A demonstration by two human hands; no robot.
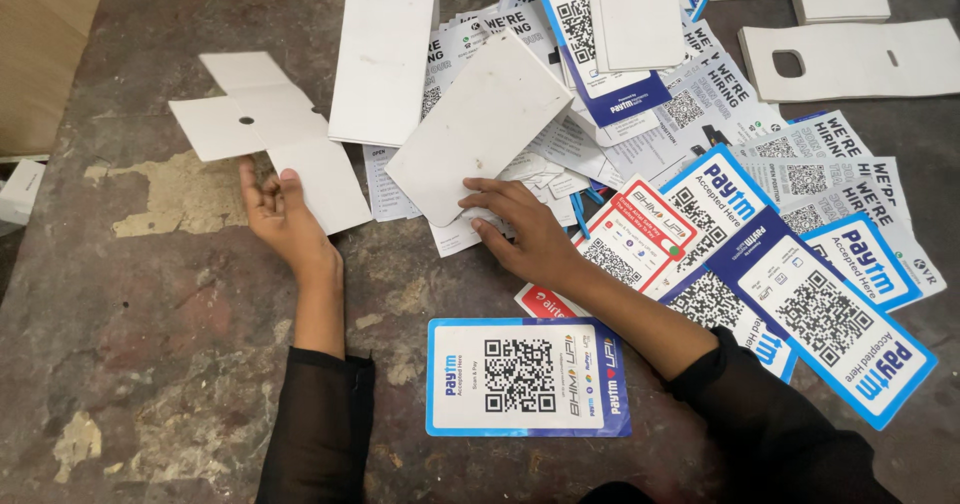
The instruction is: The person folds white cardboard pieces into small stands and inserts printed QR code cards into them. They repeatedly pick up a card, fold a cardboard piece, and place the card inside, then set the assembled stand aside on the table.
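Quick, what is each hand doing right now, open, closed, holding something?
Left hand: open, palm up, fingers under the edge of a die-cut white card.
Right hand: fingers spread, pressing on a blank white card, not gripping it.

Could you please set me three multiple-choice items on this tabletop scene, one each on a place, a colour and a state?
1. Where does the blue-bordered card lie?
A. between the forearms, near the table edge
B. on the white pile at the top
C. under the left hand

2. What colour are the sleeves?
A. white
B. black
C. red

3. What is the right hand doing?
A. resting flat on bare table
B. touching the lower edge of a blank white card
C. held closed in the air

Answers:
1 A, it lies alone between the arms.
2 B, both cuffs are black.
3 B, its fingers meet the card's edge, while the left hand touches the cut white board.
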